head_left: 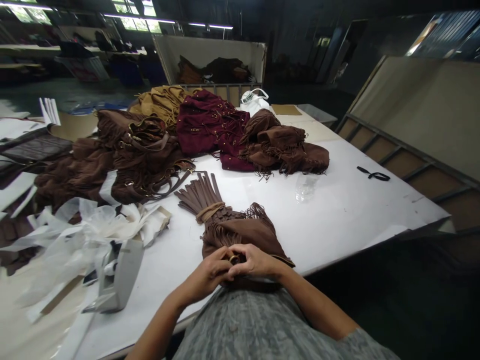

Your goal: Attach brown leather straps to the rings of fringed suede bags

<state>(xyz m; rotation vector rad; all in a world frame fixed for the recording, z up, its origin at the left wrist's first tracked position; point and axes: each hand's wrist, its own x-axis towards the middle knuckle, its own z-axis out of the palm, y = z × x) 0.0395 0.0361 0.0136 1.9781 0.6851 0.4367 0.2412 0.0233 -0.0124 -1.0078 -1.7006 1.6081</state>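
Note:
A brown fringed bag (258,230) lies at the table's near edge, against my body. Both hands meet over its near end, around a brass-coloured metal ring (234,259). My left hand (213,267) pinches the ring's left side with bent fingers. From the right, my right hand (251,262) closes its thumb and fingers on the same ring. Beyond the hands, a bundle of brown leather strips (202,197) is tied with a tan band (210,212) and lies along the bag's far end. The part of the bag under my palms is hidden.
Brown bags (138,150), a mustard fringed piece (161,105) and maroon bags (210,122) are heaped at the back. To the left stand a tape dispenser (122,275) and crumpled white wrapping (86,235). A black strap (373,174) lies near the table's right edge.

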